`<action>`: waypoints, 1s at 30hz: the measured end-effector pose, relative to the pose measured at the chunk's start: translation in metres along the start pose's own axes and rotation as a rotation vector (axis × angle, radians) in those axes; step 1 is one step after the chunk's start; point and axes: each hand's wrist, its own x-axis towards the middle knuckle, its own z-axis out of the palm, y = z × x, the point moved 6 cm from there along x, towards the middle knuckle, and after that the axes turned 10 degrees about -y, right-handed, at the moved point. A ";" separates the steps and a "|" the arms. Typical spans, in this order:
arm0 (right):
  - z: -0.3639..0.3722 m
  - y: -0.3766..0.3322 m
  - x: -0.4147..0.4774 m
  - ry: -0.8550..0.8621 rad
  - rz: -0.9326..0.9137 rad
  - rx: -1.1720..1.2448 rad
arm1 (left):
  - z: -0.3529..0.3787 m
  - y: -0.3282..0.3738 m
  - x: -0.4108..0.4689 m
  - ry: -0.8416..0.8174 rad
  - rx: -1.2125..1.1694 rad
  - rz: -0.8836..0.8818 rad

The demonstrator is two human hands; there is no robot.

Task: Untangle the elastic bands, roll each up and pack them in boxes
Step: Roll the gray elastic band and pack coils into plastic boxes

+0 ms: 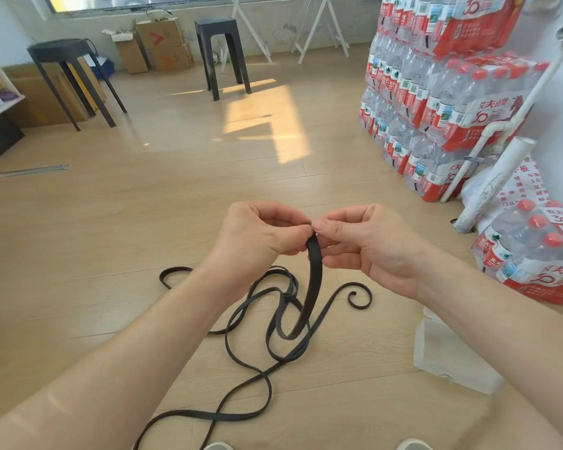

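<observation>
A long black elastic band (314,280) hangs from my fingers and trails down in loose loops over the wooden floor. One free end curls into a small spiral at the right. My left hand (257,235) and my right hand (368,245) meet above the floor, and both pinch the band's upper end between thumb and fingers. A clear plastic box (449,358) lies on the floor at the right, partly behind my right forearm.
Shrink-wrapped packs of water bottles (436,102) are stacked at the right, with white pipes (491,183) leaning on them. Two dark stools (72,76) and cardboard boxes (158,43) stand near the far wall. My shoe tips show at the bottom edge.
</observation>
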 end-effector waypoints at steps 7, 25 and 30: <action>-0.004 -0.001 0.001 -0.018 -0.012 0.061 | 0.002 0.005 -0.002 -0.028 0.026 0.101; 0.009 -0.003 -0.004 -0.233 0.014 -0.068 | 0.004 0.028 -0.010 -0.236 0.444 0.173; 0.010 -0.002 -0.003 -0.236 0.073 -0.156 | 0.008 0.034 -0.017 -0.163 0.721 0.242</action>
